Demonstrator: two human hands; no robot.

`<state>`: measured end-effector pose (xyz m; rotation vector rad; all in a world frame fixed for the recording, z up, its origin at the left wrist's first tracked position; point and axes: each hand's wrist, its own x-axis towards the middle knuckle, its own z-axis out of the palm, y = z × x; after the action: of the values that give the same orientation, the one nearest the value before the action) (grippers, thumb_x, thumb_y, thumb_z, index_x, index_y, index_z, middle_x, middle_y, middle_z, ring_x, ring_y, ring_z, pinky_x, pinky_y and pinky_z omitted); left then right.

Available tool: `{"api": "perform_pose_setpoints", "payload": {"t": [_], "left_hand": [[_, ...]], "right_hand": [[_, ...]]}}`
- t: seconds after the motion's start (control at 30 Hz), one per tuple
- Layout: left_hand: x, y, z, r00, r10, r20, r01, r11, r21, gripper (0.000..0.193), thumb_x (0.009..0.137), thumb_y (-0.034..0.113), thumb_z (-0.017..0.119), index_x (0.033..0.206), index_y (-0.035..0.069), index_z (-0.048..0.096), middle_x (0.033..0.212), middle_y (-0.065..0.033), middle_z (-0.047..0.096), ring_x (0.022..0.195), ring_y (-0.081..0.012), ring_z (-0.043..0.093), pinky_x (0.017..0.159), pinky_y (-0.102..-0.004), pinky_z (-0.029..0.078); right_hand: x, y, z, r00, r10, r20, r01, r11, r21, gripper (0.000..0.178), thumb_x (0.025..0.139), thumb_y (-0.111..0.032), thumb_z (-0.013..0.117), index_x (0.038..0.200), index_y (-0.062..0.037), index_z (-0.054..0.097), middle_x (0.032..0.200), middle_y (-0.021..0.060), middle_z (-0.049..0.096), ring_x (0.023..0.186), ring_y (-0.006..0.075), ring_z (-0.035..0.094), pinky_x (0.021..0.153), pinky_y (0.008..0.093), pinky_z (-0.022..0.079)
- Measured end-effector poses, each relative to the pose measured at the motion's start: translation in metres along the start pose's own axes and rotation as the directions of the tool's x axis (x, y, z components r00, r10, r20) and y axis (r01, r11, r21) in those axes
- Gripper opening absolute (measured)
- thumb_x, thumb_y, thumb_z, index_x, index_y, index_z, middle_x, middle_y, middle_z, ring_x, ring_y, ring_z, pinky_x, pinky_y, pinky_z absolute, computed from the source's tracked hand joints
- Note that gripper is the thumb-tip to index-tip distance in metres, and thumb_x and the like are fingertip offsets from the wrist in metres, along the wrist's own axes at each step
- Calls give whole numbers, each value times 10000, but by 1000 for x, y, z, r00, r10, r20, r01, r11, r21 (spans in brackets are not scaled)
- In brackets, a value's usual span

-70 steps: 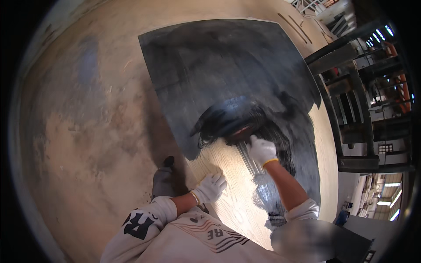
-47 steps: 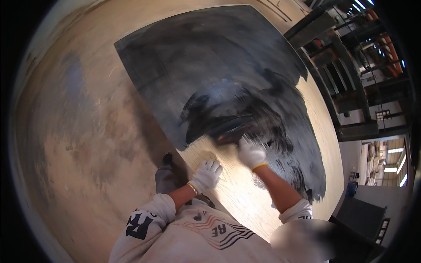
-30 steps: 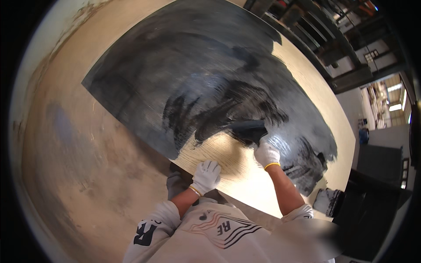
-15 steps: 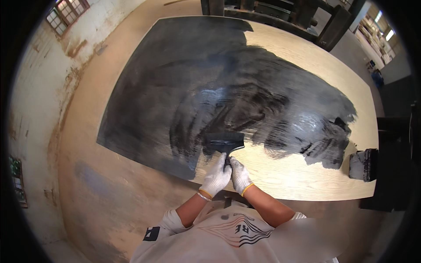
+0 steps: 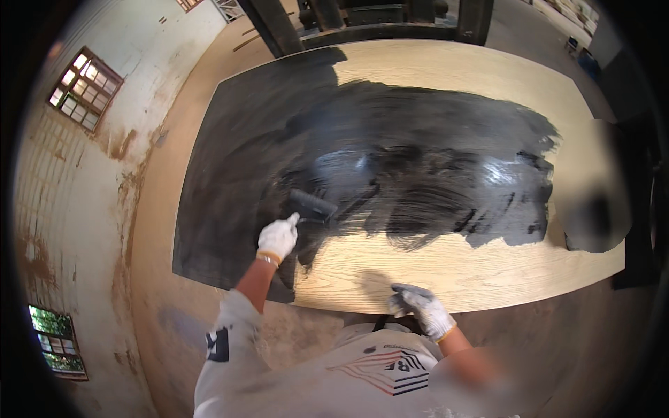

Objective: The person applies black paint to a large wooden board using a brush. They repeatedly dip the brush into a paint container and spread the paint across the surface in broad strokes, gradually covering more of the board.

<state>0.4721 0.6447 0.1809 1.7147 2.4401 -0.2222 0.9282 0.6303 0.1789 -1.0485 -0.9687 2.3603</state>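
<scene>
A large pale wood-grain board (image 5: 418, 268) lies in front of me, much of it under a coat of wet black paint (image 5: 244, 146). In a white glove with a yellow cuff, my left hand (image 5: 279, 238) grips the handle of a wide black brush (image 5: 313, 206). The bristles lie against the painted surface, left of the middle. My right hand (image 5: 424, 310), gloved with dark stains on its fingers, hovers by the board's near edge. It holds nothing, its thumb and fingers apart, and casts a shadow on the bare wood.
Beyond the far edge stands a dark metal machine frame (image 5: 390, 31). To the left rises a stained wall (image 5: 90, 188) with windows (image 5: 86, 89). A blurred patch hides part of the board's right end. Bare wood shows along the near and far edges.
Both hands were on the brush handle near the front edge. My right hand has let go and drawn back, while my left has carried the brush leftward and farther out.
</scene>
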Motion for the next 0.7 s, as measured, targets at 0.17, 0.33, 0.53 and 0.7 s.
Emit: {"api": "perform_pose_setpoints", "payload": {"t": [0.17, 0.33, 0.53, 0.7], "left_hand": [[105, 91, -35, 933, 350, -76, -347, 936, 60, 390, 1018, 227, 557, 1394, 224, 661, 917, -194, 762, 812, -416, 738, 741, -551, 583], [69, 232, -48, 874, 444, 199, -467, 879, 90, 392, 1013, 234, 578, 1396, 241, 662, 914, -160, 761, 776, -386, 745, 694, -524, 606], [-46, 105, -28, 977, -72, 203, 75, 997, -6, 432, 1033, 264, 510, 1435, 177, 643, 1070, -222, 774, 939, -445, 747, 841, -577, 577], [-47, 162, -16, 970, 14, 242, -8, 1000, -25, 408, 1035, 284, 510, 1365, 110, 675, 1075, -242, 764, 992, -459, 730, 878, -580, 559]], "right_hand": [[-31, -6, -57, 995, -99, -26, 101, 991, 82, 459, 1085, -268, 640, 1447, 14, 635, 1150, 110, 779, 995, 162, 716, 871, 301, 574], [-40, -10, -95, 989, -103, -104, 108, 993, 51, 504, 1055, -248, 673, 1450, 57, 605, 1133, 151, 773, 939, 192, 727, 818, 308, 584], [-75, 10, -157, 986, -71, -150, 101, 974, 202, 499, 1057, -236, 663, 1432, 86, 598, 1077, 162, 772, 885, 187, 731, 753, 296, 583], [-82, 5, -173, 995, -50, -80, 60, 990, 124, 496, 1071, -235, 635, 1437, 96, 586, 1068, 174, 784, 834, 199, 733, 740, 298, 583]]}}
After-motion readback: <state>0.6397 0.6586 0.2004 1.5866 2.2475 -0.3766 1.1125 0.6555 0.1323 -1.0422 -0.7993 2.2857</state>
